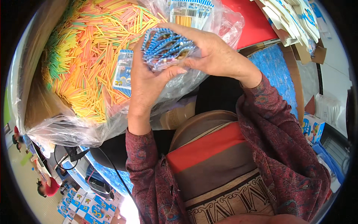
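A bundle of small clear plastic packets [168, 46] with blue-and-white striped edges is squeezed between my two hands, its striped ends facing up. My left hand [143, 80] wraps round its left side, and my right hand [218, 52] grips its right side, thumbs meeting near the bottom. Under and beyond them lies a big heap of thin yellow, orange, pink and green sticks [85, 48] in a carton lined with clear plastic. One striped packet [123, 71] rests on the heap beside my left hand. Another packet [190, 16], showing yellow sticks, lies beyond the bundle.
Clear plastic liner [71, 128] hangs over the carton's near edge. A red surface [251, 24] bears a pile of flat white-and-blue cartons [291, 18]. To the right, a box lined with blue material [274, 67] stands close. Printed boxes [93, 207] are stacked at the lower left, near other people.
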Tool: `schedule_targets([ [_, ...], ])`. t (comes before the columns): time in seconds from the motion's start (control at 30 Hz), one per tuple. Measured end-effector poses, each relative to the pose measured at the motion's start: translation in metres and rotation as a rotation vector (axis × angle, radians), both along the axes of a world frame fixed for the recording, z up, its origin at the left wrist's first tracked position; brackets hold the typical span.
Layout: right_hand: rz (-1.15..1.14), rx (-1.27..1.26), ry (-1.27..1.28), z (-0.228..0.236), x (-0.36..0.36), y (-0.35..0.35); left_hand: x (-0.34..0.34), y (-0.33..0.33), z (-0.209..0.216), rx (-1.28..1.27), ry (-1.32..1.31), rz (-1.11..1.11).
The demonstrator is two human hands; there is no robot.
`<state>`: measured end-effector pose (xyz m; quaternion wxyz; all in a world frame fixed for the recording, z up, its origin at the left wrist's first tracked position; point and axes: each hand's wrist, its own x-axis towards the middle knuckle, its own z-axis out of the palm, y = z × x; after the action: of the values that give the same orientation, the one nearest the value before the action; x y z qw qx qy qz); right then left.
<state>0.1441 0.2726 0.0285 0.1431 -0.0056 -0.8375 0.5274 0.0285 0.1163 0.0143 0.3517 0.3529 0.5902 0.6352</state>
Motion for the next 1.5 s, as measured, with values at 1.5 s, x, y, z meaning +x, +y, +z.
schedule_targets([
  [1.5, -0.174, 0.945, 0.969, -0.006, -0.005, 0.037, 0.011, 0.013, -0.026, 0.019, 0.236, 0.197],
])
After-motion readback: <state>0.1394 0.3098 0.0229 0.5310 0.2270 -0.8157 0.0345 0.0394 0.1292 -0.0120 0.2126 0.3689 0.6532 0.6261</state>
